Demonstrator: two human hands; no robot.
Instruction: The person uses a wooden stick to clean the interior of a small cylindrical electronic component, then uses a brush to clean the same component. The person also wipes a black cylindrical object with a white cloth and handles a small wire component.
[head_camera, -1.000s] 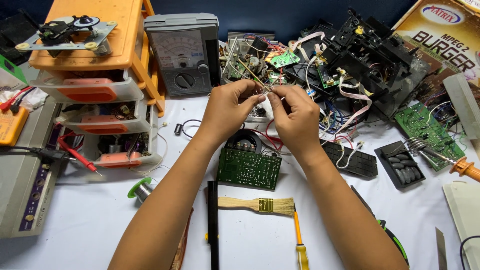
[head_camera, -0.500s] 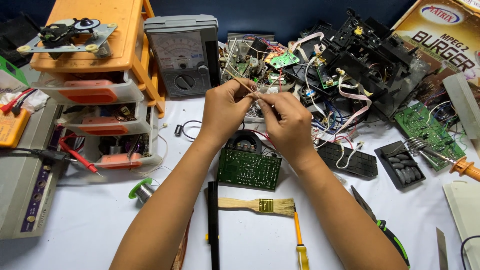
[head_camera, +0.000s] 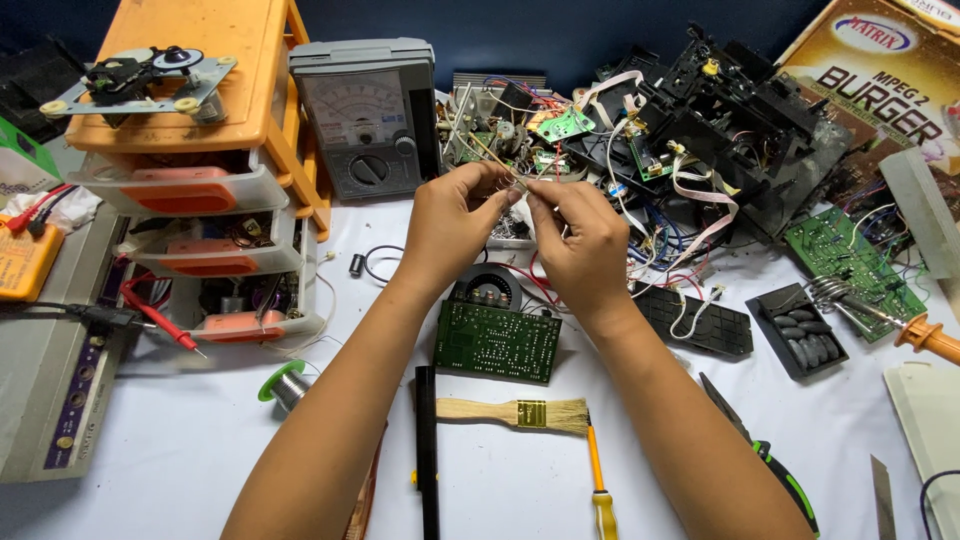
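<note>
Brown printed carton (head_camera: 880, 70) far right, behind hands (head_camera: 520, 225), green board (head_camera: 497, 341).

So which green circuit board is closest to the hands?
The dark green rectangular circuit board lying flat just below both wrists. The other green board sits far off at the right, by the coiled stand.

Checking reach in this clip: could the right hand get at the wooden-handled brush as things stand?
Probably yes: the brush lies uncovered on the white table just below the right hand, though its fingers are pinching a thin wire.

Brush (head_camera: 515, 413) before circuit board (head_camera: 498, 341).
</note>
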